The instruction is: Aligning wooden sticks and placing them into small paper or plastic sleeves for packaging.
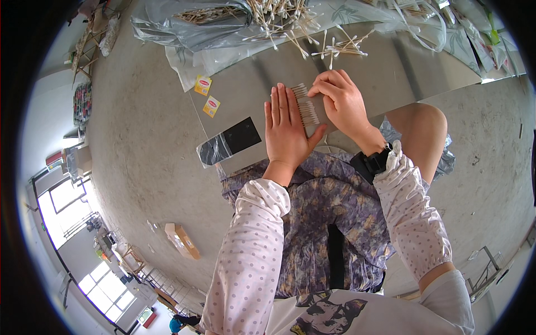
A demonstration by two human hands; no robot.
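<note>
A row of cotton swabs (307, 108) lies side by side on the metal table (385, 84), close to the edge nearest me. My left hand (287, 125) rests flat along the row's left side, fingers stretched out and thumb spread near its lower end. At the row's upper right, my right hand (341, 103) is closed with bent fingers, the fingertips close to the swabs. Whatever those fingers may hold is too small to make out. Beyond both hands are several loose swabs (341, 47) and a large heap of swabs (279, 14).
Clear plastic bags (195, 33) lie along the table's far side. To the left are two small yellow labels (207, 94) and a black flat rectangular thing (243, 135) partly wrapped in clear plastic. More packaging (474, 39) lies far right. A cardboard box (182, 241) stands on the floor.
</note>
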